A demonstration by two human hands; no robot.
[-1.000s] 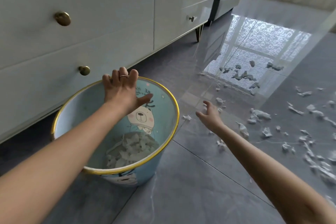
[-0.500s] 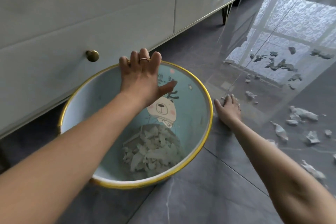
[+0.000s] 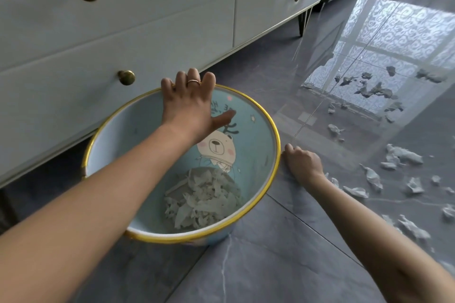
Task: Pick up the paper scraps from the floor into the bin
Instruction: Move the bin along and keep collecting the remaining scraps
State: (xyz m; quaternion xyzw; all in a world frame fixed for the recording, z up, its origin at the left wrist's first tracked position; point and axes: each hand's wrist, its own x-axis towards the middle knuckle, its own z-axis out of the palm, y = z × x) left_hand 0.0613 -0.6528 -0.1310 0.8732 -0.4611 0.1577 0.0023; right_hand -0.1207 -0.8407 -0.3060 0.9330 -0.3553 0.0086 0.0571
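A light-blue bin (image 3: 103, 145) with a yellow rim and a bear picture stands on the grey tile floor, a heap of paper scraps (image 3: 204, 199) in its bottom. My left hand (image 3: 189, 106) grips the bin's far rim, fingers over the edge and thumb inside. My right hand (image 3: 304, 160) is down on the floor just right of the bin, knuckles up, its fingers curled in on a paper scrap that the hand hides. Several loose paper scraps (image 3: 371, 177) lie scattered on the floor to the right.
A white drawer cabinet (image 3: 147, 19) with brass knobs (image 3: 126, 77) runs along the left, close behind the bin, on a thin dark leg (image 3: 301, 22). More scraps (image 3: 376, 88) lie farther off in the window's bright reflection.
My right hand reached to the floor beside the bin, lay flat, and now has its fingers curled in. My left hand keeps hold of the rim. The view has dropped closer.
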